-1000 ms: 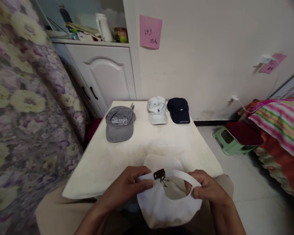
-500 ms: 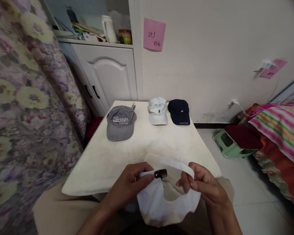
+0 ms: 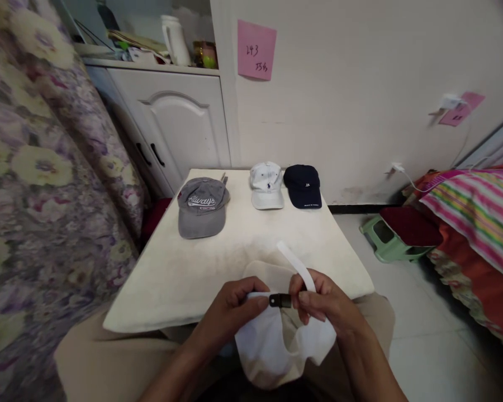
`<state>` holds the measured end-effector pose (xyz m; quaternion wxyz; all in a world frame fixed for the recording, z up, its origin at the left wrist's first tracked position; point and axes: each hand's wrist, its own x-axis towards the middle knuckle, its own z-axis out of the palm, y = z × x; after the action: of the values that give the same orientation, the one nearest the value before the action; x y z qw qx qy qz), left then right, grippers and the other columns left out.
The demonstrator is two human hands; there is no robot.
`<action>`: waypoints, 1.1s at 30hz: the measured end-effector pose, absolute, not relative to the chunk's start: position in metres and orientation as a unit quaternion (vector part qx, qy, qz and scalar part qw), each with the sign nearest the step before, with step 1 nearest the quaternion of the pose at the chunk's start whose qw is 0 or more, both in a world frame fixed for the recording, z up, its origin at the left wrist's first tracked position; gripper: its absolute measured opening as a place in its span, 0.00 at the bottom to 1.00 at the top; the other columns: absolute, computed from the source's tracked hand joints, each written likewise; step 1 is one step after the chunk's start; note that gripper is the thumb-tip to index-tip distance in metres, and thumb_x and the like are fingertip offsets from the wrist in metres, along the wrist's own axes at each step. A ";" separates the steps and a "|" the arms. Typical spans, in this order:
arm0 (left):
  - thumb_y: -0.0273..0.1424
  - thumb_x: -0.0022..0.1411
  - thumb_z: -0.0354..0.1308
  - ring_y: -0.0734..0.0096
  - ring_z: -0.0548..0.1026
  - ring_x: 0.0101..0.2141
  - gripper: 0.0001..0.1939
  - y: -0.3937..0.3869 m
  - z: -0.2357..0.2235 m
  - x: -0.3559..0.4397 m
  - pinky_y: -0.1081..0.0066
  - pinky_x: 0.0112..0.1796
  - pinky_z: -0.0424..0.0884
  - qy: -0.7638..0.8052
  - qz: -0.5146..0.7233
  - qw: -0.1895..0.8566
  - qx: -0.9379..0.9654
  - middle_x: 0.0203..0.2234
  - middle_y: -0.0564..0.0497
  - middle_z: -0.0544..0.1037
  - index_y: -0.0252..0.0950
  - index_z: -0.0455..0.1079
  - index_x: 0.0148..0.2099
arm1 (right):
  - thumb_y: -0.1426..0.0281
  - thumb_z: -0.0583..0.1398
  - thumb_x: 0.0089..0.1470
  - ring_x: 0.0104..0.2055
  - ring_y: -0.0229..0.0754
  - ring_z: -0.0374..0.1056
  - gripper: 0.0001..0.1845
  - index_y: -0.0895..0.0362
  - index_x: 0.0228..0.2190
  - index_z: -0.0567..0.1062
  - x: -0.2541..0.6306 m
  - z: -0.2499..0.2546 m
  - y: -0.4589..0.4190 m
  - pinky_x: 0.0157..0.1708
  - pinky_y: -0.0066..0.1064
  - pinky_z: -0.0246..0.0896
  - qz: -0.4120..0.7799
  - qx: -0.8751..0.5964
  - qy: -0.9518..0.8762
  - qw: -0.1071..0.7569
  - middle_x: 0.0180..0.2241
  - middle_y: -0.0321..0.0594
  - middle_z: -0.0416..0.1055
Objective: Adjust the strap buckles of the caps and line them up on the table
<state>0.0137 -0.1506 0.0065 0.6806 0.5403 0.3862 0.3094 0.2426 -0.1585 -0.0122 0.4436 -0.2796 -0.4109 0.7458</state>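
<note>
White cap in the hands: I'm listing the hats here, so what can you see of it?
The white cap looks like soft cloth, brownish toward the crown. Its brim points away over the near edge of the table, and its back opening faces up. The left hand pinches the rear edge beside a dark, metal-looking clasp. The right hand grips the white strap, whose free end sticks out past the fingers. Any front logo is out of sight.
</note>
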 end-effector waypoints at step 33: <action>0.42 0.54 0.67 0.77 0.61 0.21 0.17 -0.149 -0.001 0.020 0.75 0.24 0.52 0.397 0.306 0.712 0.491 0.19 0.56 0.68 0.33 0.70 0.29 | 0.54 0.58 0.62 0.13 0.27 0.52 0.19 0.59 0.37 0.74 0.232 -0.017 -0.160 0.15 0.24 0.60 0.622 -0.405 -0.469 0.479 0.27 0.36 0.75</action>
<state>0.0196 -0.1486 -0.0010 0.7122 0.4915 0.3973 0.3057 0.2321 -0.1598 -0.0168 0.4791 -0.4053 -0.4689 0.6216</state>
